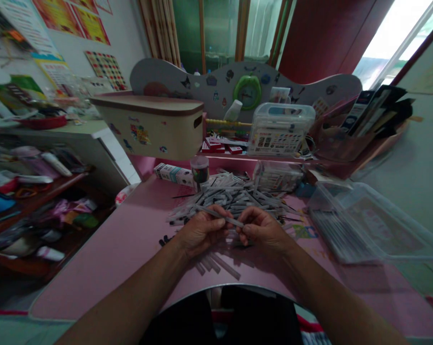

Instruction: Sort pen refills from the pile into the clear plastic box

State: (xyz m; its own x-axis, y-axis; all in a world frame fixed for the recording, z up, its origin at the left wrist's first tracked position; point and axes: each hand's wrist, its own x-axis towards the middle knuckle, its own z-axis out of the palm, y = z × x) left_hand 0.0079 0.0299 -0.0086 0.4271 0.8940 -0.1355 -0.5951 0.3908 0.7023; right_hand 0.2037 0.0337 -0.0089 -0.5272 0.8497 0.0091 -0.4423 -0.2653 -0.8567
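My left hand point(206, 231) and my right hand point(260, 230) meet above the front of a big pile point(231, 194) of slim grey-white pens. Between them runs one slim whitish pen point(234, 221), lying nearly level and tilted down to the right. My left thumb and fingers pinch its left part; my right thumb and fingertips close on its right end. Whether it is one piece or two joined pieces, I cannot tell. Beneath my hands several loose translucent tubes point(226, 266) lie on the pink desk point(130, 258). Dark-ended pieces point(164, 240) lie by my left wrist.
An open clear plastic box point(346, 230) with grey sticks inside stands at right. Behind the pile are a small cup point(199, 170), a printed carton point(173, 173) and a clear case point(279, 176). A shelf above carries a cream bin point(155, 127) and a handled case point(281, 129).
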